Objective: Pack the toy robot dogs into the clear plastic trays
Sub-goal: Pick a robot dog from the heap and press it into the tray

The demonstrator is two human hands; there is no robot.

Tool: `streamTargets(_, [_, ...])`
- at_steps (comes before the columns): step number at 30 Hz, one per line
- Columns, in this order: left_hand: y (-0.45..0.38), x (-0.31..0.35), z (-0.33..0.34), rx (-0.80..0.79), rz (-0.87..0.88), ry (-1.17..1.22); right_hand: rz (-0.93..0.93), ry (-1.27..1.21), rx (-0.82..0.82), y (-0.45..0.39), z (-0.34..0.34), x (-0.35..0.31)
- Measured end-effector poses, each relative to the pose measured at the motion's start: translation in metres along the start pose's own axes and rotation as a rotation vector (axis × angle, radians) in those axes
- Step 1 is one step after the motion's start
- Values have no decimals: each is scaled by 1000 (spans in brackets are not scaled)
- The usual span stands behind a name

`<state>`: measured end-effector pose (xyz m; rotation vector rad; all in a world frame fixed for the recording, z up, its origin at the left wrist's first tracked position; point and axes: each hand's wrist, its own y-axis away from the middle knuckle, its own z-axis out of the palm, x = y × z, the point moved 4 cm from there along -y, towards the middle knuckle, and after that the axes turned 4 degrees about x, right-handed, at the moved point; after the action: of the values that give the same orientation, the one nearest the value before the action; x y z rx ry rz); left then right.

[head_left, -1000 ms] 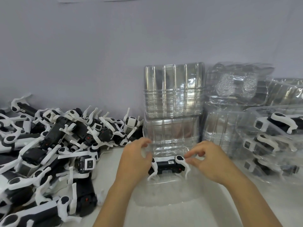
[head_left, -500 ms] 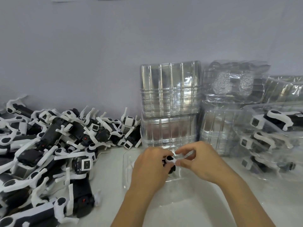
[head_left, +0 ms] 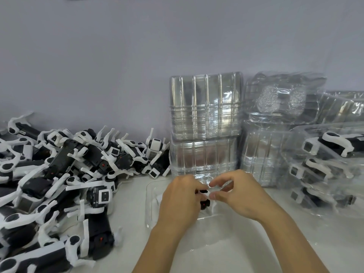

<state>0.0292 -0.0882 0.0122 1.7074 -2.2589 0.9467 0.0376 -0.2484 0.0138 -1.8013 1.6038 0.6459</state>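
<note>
A black and white toy robot dog (head_left: pixel 204 202) sits between my two hands over a clear plastic tray (head_left: pixel 151 201) on the white table. My left hand (head_left: pixel 181 200) curls round the dog's left side and hides most of its body. My right hand (head_left: pixel 238 196) pinches a white leg of the dog between thumb and forefinger. Only a small black part with a red dot and a bit of white leg show.
A big heap of toy robot dogs (head_left: pixel 59 184) covers the table's left. Two stacks of empty clear trays (head_left: pixel 205 123) stand against the wall behind my hands. More trays (head_left: pixel 283 107) and packed trays with dogs (head_left: pixel 331 166) fill the right.
The dog, seen whole between my spread hands a second ago, is now nearly covered. Both hands have closed in on it over the tray.
</note>
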Motion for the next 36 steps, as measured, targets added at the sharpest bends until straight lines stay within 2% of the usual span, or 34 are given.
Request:
streamTargets(4, [-1, 1, -3, -8, -10, 45, 2, 5, 2, 0, 1, 0])
streamTargets(9, [-4, -10, -13, -92, -81, 188, 23, -18, 7, -1, 0, 5])
streamTargets(14, [-8, -28, -37, 63, -124, 76, -13, 11, -24, 2, 1, 3])
streamTargets(17, [-5, -51, -40, -21, -214, 37, -66, 66, -10, 3, 1, -2])
streamTargets(19, [-3, -62, -35, -63, -266, 149, -119, 162, 64, 3, 5, -11])
streamTargets(22, [-3, -69, -29, -20, -283, 349, -242, 233, 125, 8, 20, -37])
streamTargets(25, [-4, -72, -25, 75, -320, 434, -350, 187, 46, 16, 44, -60])
streamTargets(28, [-3, -75, -22, 184, -407, 522, -422, 251, -12, 24, 58, -70])
streamTargets(31, [-3, -77, -19, 210, -416, 542, -415, 308, -32, 26, 61, -68])
streamTargets(36, [-3, -76, -20, 236, -393, 532, -360, 269, -46, 23, 63, -64])
